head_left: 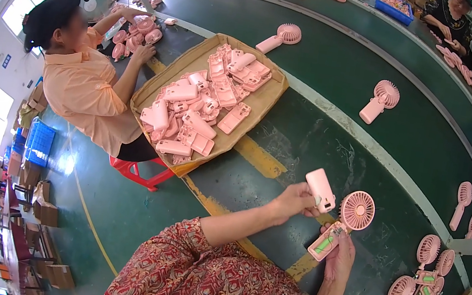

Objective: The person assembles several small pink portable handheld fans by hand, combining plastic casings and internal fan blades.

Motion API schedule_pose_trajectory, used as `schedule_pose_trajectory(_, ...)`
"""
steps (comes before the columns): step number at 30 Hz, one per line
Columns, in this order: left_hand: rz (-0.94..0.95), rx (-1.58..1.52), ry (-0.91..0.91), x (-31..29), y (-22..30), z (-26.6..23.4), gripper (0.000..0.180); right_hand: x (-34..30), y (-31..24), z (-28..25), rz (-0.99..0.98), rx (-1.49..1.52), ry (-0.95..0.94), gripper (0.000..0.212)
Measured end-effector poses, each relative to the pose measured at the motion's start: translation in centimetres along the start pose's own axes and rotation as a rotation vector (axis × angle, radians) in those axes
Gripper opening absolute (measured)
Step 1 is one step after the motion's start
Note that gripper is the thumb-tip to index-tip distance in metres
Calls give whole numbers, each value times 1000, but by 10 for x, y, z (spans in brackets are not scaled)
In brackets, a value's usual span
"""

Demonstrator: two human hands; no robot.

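Note:
My left hand point(292, 202) holds a pink rounded handle cover point(321, 189) up over the dark green table. My right hand point(340, 256) grips a pink hand-held fan point(342, 223) by its open handle, where a green battery shows; the round fan head points up and to the right. The cover sits just left of the fan head, close to it but apart from the handle.
A cardboard tray point(267, 100) piled with pink covers lies ahead to the left. Finished pink fans point(380, 100) ride the green conveyor belt. A heap of open fans point(424, 279) lies at my right. A person in an orange shirt point(83, 85) works at the left.

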State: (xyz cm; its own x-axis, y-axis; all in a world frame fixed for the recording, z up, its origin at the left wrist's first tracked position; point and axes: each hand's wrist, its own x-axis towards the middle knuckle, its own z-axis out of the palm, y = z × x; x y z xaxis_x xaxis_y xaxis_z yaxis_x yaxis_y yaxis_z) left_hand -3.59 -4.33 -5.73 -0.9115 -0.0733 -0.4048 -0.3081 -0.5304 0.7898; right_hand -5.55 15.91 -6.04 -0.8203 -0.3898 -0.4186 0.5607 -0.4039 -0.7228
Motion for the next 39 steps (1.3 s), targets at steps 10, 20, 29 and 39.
schedule_pose_trajectory(10,312,1382,-44,-44,33,0,41,5,-2,2,-25,-27,-9,33)
schedule_pose_trajectory(20,451,1727,-203,-1,52,2,60,15,15,-3,18,122,42,29)
schedule_pose_trajectory(29,551,1733,-253,6,49,21,44,10,12,-8,28,113,36,30)
schedule_pose_trajectory(39,352,1394,-25,-44,33,37,43,3,-3,6,80,125,72,32)
